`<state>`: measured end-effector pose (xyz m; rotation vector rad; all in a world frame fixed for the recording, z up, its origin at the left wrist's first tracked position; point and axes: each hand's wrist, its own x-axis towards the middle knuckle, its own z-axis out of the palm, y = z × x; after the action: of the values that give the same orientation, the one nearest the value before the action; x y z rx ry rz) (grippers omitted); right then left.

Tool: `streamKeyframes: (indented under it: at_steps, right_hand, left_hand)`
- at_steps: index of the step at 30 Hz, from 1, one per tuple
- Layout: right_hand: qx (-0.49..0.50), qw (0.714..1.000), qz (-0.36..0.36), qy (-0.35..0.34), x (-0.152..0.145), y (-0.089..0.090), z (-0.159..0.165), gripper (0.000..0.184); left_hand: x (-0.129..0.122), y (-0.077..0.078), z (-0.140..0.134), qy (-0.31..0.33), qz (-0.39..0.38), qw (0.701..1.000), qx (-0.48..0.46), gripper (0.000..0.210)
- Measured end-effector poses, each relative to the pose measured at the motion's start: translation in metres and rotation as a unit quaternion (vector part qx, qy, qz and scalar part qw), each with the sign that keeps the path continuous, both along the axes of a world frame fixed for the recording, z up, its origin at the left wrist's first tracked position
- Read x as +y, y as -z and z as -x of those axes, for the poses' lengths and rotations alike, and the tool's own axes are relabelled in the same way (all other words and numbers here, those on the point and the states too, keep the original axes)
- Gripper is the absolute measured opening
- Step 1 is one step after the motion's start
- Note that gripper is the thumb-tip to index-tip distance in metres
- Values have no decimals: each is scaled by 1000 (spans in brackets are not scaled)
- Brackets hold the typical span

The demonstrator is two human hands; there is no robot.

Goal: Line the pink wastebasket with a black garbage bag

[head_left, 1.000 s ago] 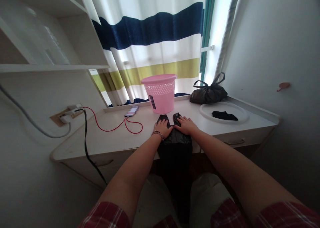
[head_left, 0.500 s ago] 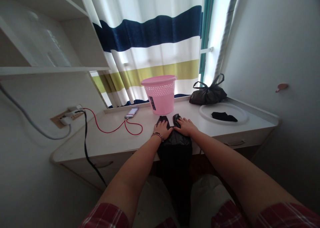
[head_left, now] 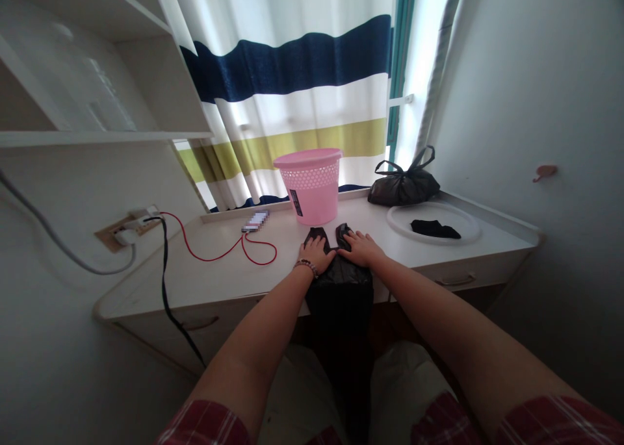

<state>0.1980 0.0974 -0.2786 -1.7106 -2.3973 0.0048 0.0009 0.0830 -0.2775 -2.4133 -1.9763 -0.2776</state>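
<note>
A black plastic bag (head_left: 341,295) lies over the desk's front edge, its lower part hanging down between my knees. Its two handle loops point away from me on the desktop. My left hand (head_left: 316,255), with a beaded bracelet at the wrist, rests flat on the left handle, fingers stretched out. On the right handle lies my right hand (head_left: 361,247), also flat with its fingers spread. Both thumbs point inward and nearly meet over the bag's top. Just beyond the hands a pink waste basket (head_left: 314,195) stands upright, perforated near its rim.
A knotted black bag (head_left: 403,186) sits at the back right. Before it, a white ring-shaped rim or lid (head_left: 470,235) surrounds a folded black piece (head_left: 433,229). On the left, a phone (head_left: 256,221) is attached to a red cable (head_left: 214,260) from a wall socket (head_left: 114,236).
Both hands stay flat on the bag's handles. The whole view has shifted very slightly; nothing else visibly differs.
</note>
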Motion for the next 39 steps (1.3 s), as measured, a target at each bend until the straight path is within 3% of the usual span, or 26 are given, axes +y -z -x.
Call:
streamKeyframes:
  at_steps: [39]
  right_hand:
    - [2,1000,-5,5,0,2,0,87]
  left_hand:
    - [0,1,2,0,-1,1000,-4,76]
